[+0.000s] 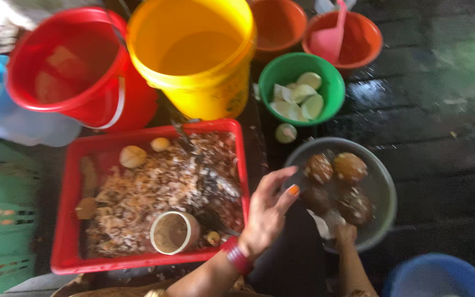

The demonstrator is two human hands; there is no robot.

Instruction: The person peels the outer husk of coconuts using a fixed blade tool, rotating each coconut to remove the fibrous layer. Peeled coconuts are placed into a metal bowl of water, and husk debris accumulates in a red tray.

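Left hand (268, 212) is spread wide open, fingers fanned, orange-painted nails showing, a red bangle (237, 257) at the wrist — it holds nothing and hovers between the red crate (64, 220) and the grey metal basin (383, 181). Right hand (345, 235) sits at the near rim of the basin, fingers curled down; can't tell whether it grips anything, though a pale scrap (325, 223) lies just beside it.

Biggest things next. Yellow bucket (193, 55) stands top centre, w/ a faded printed label on its front — too blurred to make out beyond a darker patch. Red bucket (67, 60) w/ a white handle is just left of it, touching or nearly so. Red crate below them is heaped w/ brown-and-white shavings (166, 187); a cut coconut shell (172, 232) lies open-side up near its front edge, and two pale peeled pieces (133, 156) rest near the back.

Grey basin, right of the crate, holds about four brown husked coconuts (350, 168). Green bowl (295, 88) behind it carries white peeled coconut pieces; one more white piece (286, 132) lies on the ground betw. bowl and basin. Two orange bowls (353, 41) stand at the top — the right one has a pink scoop (331, 38) in it. Blue tub (438, 275) shows at bottom right, green crate (1, 220) at far left.
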